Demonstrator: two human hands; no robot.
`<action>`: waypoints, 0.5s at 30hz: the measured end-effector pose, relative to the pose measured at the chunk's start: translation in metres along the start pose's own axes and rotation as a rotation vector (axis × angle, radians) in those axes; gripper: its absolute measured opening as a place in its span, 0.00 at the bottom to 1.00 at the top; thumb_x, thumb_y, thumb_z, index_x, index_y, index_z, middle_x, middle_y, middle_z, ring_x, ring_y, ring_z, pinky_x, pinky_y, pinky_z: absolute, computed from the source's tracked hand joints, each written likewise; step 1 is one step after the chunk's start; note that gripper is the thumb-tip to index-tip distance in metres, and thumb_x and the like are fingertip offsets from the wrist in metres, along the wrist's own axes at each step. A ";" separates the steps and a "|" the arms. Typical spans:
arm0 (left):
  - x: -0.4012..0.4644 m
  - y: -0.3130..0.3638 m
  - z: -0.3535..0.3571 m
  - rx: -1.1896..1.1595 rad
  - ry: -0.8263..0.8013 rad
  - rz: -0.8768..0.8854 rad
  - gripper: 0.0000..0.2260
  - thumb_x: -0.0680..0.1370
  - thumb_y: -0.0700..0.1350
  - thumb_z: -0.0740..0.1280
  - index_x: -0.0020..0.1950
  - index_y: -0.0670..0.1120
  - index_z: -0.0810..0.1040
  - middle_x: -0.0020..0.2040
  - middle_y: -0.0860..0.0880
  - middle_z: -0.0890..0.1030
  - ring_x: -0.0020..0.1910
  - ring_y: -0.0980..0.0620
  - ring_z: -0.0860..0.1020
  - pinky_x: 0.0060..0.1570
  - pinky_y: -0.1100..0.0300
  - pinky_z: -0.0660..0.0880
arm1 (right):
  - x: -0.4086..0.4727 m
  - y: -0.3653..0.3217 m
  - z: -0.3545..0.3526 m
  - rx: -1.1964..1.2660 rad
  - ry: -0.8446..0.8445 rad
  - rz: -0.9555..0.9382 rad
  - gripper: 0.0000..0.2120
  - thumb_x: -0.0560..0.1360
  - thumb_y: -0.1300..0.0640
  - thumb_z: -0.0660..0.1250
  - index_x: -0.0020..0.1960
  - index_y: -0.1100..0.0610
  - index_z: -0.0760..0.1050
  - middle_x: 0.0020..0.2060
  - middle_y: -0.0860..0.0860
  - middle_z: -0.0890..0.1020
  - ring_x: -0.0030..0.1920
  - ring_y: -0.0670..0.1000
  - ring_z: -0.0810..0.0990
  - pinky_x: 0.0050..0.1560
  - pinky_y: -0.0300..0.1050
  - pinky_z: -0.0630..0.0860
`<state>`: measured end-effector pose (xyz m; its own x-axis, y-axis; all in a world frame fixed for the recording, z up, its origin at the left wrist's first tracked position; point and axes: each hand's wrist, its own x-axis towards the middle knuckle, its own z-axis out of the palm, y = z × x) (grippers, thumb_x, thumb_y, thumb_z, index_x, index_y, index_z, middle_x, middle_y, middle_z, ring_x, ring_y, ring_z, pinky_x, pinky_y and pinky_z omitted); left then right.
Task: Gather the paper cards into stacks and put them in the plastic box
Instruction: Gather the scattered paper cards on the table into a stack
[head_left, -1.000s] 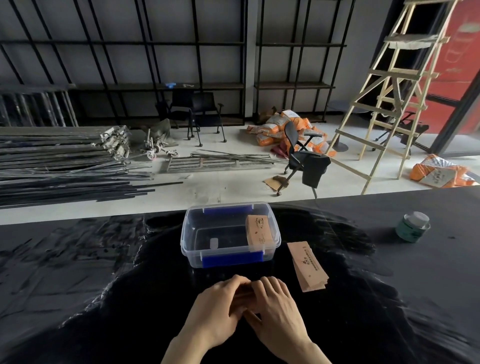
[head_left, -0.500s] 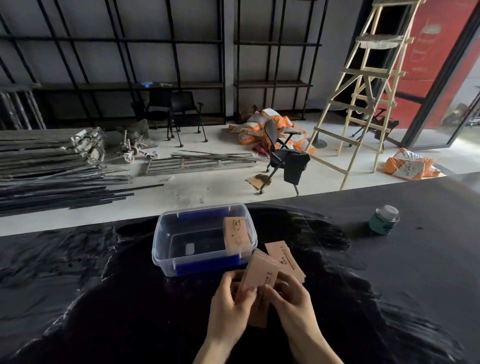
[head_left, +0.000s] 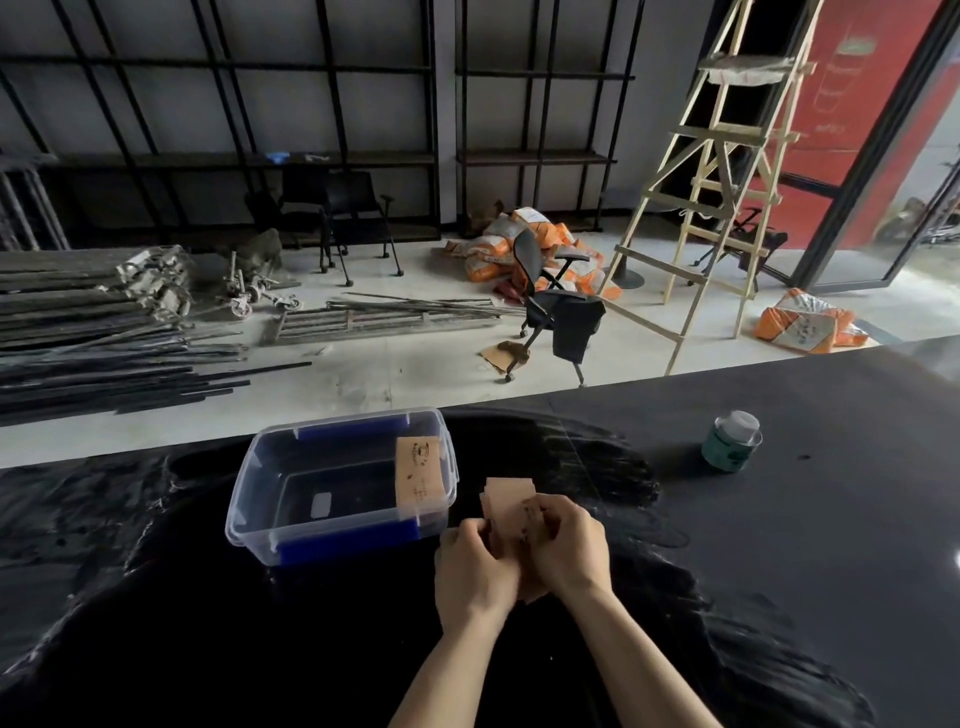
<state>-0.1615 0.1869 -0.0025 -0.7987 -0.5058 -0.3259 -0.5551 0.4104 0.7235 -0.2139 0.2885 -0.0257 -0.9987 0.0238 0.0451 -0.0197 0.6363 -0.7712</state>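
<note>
A clear plastic box (head_left: 260, 488) with blue clips stands open on the black table, left of my hands. One stack of brown paper cards (head_left: 420, 477) lies inside it against the right wall. My left hand (head_left: 475, 569) and my right hand (head_left: 566, 551) are pressed together around a second stack of brown cards (head_left: 509, 501), which sticks up between the fingers just right of the box's front corner. Both hands grip that stack; its lower part is hidden by them.
A small green jar (head_left: 731, 440) with a pale lid stands at the right on the black table (head_left: 779, 545). Beyond the table's far edge are a floor with metal bars, an office chair (head_left: 558, 306) and a wooden ladder (head_left: 727, 171).
My hands rose from the table with a stack of cards, moved right and forward, and now close around it together with the cards that lay to the right. The view shifted right.
</note>
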 end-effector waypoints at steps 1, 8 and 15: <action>0.002 0.001 0.002 0.022 0.011 -0.021 0.20 0.78 0.49 0.70 0.69 0.52 0.75 0.68 0.46 0.77 0.66 0.47 0.78 0.68 0.50 0.77 | 0.002 0.000 0.003 -0.028 -0.014 -0.003 0.08 0.76 0.57 0.69 0.52 0.48 0.85 0.47 0.52 0.86 0.50 0.56 0.83 0.46 0.48 0.77; 0.017 0.017 0.005 0.061 -0.035 -0.152 0.26 0.82 0.45 0.66 0.80 0.47 0.65 0.77 0.44 0.72 0.73 0.46 0.75 0.68 0.54 0.75 | 0.007 0.011 0.009 -0.066 -0.157 0.142 0.23 0.78 0.50 0.69 0.71 0.55 0.73 0.61 0.54 0.82 0.61 0.56 0.80 0.60 0.49 0.76; 0.003 -0.006 -0.003 -0.285 -0.162 -0.175 0.23 0.76 0.43 0.75 0.71 0.44 0.77 0.62 0.43 0.84 0.60 0.45 0.83 0.62 0.51 0.81 | -0.014 0.017 -0.005 0.236 -0.233 0.257 0.28 0.73 0.55 0.70 0.73 0.56 0.72 0.57 0.53 0.80 0.53 0.51 0.82 0.56 0.52 0.82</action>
<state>-0.1597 0.1811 -0.0056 -0.7368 -0.4134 -0.5350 -0.6176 0.0894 0.7814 -0.2003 0.3025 -0.0365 -0.9559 -0.0338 -0.2918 0.2483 0.4379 -0.8641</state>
